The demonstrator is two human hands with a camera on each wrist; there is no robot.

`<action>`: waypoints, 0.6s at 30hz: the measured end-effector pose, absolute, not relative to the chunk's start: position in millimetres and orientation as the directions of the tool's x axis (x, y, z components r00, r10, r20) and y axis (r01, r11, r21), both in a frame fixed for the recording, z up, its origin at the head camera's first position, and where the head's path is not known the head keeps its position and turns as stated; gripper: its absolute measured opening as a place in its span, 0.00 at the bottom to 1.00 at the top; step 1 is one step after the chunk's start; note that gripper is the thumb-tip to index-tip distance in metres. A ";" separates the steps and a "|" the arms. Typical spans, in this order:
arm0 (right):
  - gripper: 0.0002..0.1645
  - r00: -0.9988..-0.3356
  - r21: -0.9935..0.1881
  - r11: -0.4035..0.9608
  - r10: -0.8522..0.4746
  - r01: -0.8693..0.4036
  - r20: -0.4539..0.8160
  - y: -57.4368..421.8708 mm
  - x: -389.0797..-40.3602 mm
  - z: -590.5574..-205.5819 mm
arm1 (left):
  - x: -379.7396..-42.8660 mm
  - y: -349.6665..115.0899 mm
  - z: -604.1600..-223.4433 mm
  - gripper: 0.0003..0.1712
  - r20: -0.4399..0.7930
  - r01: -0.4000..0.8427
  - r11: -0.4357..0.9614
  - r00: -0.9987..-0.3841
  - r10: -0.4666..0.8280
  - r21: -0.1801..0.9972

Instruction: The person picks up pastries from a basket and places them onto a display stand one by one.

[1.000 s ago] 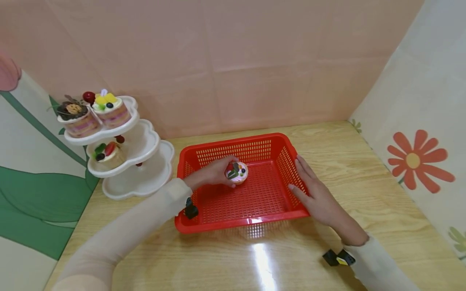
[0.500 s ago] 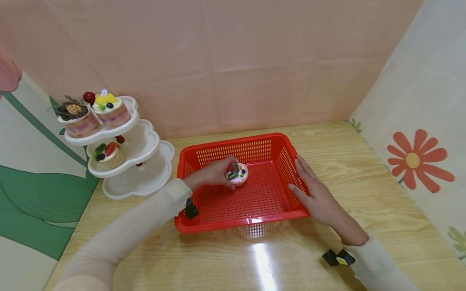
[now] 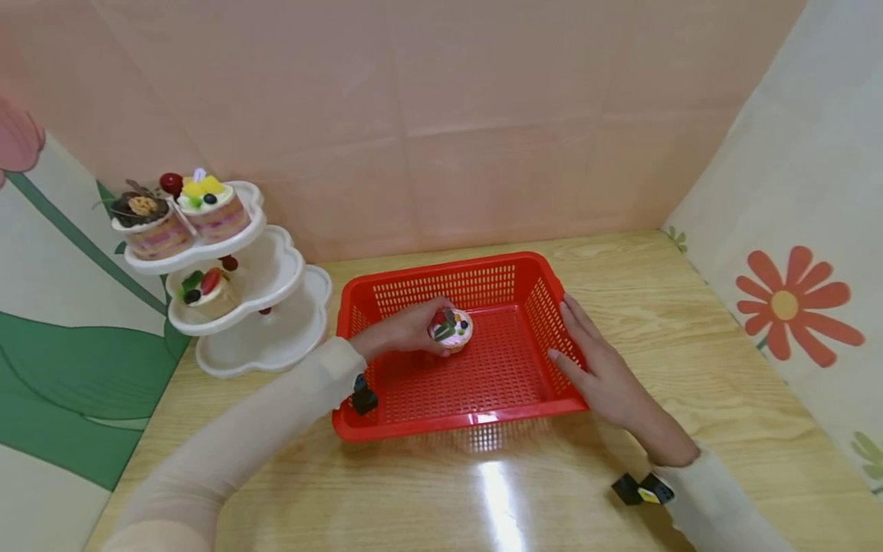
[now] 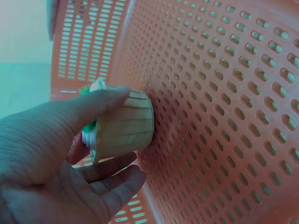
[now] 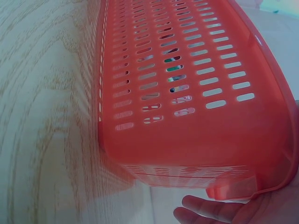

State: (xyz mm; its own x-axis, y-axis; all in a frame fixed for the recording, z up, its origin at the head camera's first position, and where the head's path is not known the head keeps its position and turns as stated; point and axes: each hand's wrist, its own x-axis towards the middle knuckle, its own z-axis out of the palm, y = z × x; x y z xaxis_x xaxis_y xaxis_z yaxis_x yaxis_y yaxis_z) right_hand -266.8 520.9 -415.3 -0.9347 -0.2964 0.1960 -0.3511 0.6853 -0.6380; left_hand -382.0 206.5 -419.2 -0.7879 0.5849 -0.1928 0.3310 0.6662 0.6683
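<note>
My left hand (image 3: 415, 326) reaches into the red plastic basket (image 3: 462, 418) and holds a small toy cupcake (image 3: 455, 331) with cream, berry and leaf toppings. In the left wrist view the thumb lies along one side of the cupcake's pleated cup (image 4: 128, 123), the fingers curl by the other side, and the cup's base is at the perforated basket floor. My right hand (image 3: 603, 376) rests on the basket's right wall, fingers nearly straight along the outside and thumb over the rim. The right wrist view shows its fingers by the basket corner (image 5: 233, 189).
At the left stands a white three-tier stand (image 3: 258, 337). Its top tier bears a chocolate-topped toy cake (image 3: 155, 234) and a yellow-topped one (image 3: 217, 218); the middle tier bears a toy fruit tart (image 3: 210, 295). Wooden tabletop (image 3: 386, 491) surrounds the basket, with a pink backdrop (image 3: 483, 153) behind.
</note>
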 end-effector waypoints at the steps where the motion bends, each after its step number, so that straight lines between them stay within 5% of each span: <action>1: 0.46 -0.935 -0.638 0.685 -0.296 -0.352 0.198 520.9 -267.1 -415.3 | -382.0 206.2 -419.0 0.39 -0.190 0.336 0.666 -0.787 0.587 0.666; 18: 0.45 -0.934 -0.644 0.678 -0.292 -0.355 0.207 521.4 -267.3 -416.9 | -380.2 208.1 -416.0 0.40 -0.194 0.312 0.685 -0.808 0.556 0.659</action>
